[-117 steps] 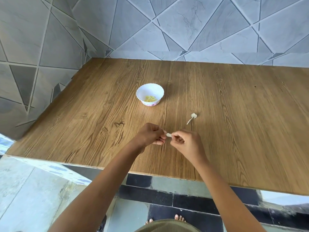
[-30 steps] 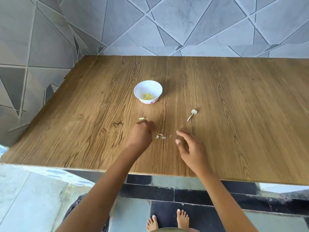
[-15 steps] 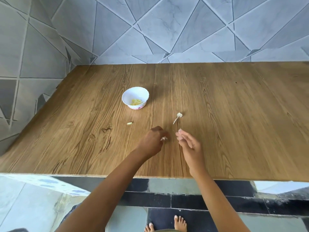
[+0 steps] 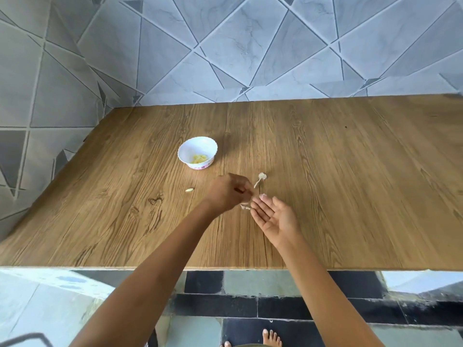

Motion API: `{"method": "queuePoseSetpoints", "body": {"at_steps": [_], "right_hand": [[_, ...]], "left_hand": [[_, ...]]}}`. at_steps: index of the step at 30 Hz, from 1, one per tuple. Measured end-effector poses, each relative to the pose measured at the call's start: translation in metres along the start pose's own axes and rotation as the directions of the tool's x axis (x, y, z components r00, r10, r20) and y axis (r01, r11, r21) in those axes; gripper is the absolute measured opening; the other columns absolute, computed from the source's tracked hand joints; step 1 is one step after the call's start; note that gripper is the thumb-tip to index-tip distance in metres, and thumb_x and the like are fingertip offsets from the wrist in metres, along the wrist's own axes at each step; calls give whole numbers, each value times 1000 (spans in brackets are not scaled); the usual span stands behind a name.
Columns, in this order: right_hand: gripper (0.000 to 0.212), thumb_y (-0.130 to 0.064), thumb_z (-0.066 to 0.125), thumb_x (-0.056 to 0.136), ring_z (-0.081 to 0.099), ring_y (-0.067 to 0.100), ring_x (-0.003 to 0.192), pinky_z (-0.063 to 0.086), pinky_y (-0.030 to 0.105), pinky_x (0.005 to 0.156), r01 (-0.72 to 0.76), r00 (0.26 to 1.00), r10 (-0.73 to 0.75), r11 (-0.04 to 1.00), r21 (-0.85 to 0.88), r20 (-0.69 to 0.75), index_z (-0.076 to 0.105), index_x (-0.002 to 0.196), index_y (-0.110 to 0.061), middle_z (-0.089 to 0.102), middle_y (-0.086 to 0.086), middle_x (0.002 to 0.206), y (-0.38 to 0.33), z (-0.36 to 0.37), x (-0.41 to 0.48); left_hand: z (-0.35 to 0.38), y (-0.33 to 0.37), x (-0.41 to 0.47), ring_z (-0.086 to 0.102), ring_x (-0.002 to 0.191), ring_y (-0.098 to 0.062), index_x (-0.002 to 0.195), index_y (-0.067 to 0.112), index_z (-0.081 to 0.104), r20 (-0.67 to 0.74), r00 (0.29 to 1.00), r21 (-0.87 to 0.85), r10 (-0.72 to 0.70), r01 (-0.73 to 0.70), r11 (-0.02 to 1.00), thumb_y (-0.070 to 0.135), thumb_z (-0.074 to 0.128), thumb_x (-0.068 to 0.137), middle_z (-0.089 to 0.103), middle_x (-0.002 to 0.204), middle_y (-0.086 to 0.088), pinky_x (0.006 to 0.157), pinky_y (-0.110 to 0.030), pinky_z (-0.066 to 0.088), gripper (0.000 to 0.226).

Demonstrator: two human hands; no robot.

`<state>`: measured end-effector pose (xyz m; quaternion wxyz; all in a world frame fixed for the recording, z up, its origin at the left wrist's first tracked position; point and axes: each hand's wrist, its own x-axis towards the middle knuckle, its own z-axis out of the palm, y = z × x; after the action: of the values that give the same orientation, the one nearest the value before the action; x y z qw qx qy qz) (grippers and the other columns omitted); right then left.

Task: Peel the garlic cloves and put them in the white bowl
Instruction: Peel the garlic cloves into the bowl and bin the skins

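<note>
The white bowl (image 4: 184,151) stands left of the table's middle with peeled yellow garlic cloves (image 4: 199,158) inside. One peeled clove (image 4: 189,189) lies loose on the wood, below and to the left of the bowl. My left hand (image 4: 229,192) has its fingers curled and pinches a scrap of garlic skin (image 4: 245,207) that hangs at its fingertips. My right hand (image 4: 273,214) lies palm up with straight fingers, its fingertips touching the left hand. A bare garlic stem (image 4: 260,178) lies just beyond both hands.
The wooden table (image 4: 350,184) meets tiled walls at the back and left. Its front edge runs below my forearms, with tiled floor and bare feet beneath.
The clove I was peeling now lies on the table left of my hands. My left hand has come back to the skin scraps, and my right hand has turned palm up and opened.
</note>
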<state>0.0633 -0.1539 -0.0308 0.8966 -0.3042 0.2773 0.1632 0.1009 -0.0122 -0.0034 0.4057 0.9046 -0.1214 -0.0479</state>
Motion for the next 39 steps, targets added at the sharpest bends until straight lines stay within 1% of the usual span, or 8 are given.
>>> {"method": "queuePoseSetpoints", "body": {"at_steps": [4, 9, 14, 19, 24, 27, 31, 39], "right_hand": [[34, -11, 38, 101, 56, 19, 66, 48, 28, 47, -82, 995, 92, 975, 206, -40, 59, 76, 0, 60, 12, 69, -11, 11, 0], [34, -13, 36, 101, 62, 32, 97, 50, 40, 87, -46, 998, 54, 960, 276, -23, 61, 89, 8, 64, 23, 93, -25, -1, 5], [36, -13, 36, 101, 63, 30, 93, 50, 38, 88, -8, 999, 20, 967, 254, -48, 62, 91, 8, 66, 22, 94, -33, -12, 11], [34, -14, 37, 101, 63, 29, 94, 50, 37, 89, 1, 997, 16, 975, 223, -78, 62, 92, 7, 66, 21, 95, -35, -10, 13], [33, -16, 38, 101, 60, 24, 75, 53, 31, 70, -49, 994, 80, 939, 340, -79, 60, 86, 4, 64, 16, 80, -38, -1, 16], [36, -15, 36, 102, 62, 30, 86, 51, 37, 84, -53, 996, 75, 917, 396, -40, 59, 86, 7, 64, 21, 88, -41, -2, 16], [39, -14, 32, 102, 60, 30, 105, 47, 39, 96, -62, 998, 59, 906, 419, 21, 59, 87, 9, 65, 23, 98, -47, -11, 13], [33, -8, 35, 99, 60, 30, 103, 46, 38, 98, -23, 1000, 22, 922, 387, 7, 60, 89, 10, 64, 22, 97, -52, -13, 5]], "left_hand": [[16, 30, -4, 70, 79, -14, 88, 6, 75, 170, 972, -2, 160, -162, 987, -8, 59, 81, 74, 85, -3, 78, -24, 55, 22], [8, 24, 27, 65, 74, -10, 90, 7, 75, -188, 981, 164, 36, -5, 986, -3, 60, 80, 73, 88, -4, 63, -5, 41, 21], [27, 7, 56, 65, 92, -19, 116, 13, 66, -133, 983, 258, -126, 157, 953, 9, 63, 85, 69, 105, -7, 80, -27, 52, 31], [36, 5, 56, 68, 75, -15, 93, 5, 73, -246, 969, 174, -38, 83, 981, 3, 63, 82, 74, 88, -7, 62, -11, 47, 15], [31, 23, 24, 68, 72, -5, 88, 12, 75, 58, 992, 2, 113, -113, 994, 7, 74, 79, 73, 81, 6, 69, -20, 55, 10], [20, 16, 21, 67, 71, -10, 91, 7, 75, -64, 997, 32, 40, -38, 999, 2, 67, 83, 73, 86, -4, 71, -21, 53, 12], [15, -9, 5, 66, 91, -18, 102, 5, 71, 20, 990, 354, -138, 122, 927, -5, 53, 87, 69, 102, -5, 80, -22, 51, 26], [43, 8, 14, 63, 83, -13, 100, 4, 72, 29, 999, 289, -30, 20, 957, -7, 60, 83, 68, 98, -8, 67, -6, 41, 23]]}}
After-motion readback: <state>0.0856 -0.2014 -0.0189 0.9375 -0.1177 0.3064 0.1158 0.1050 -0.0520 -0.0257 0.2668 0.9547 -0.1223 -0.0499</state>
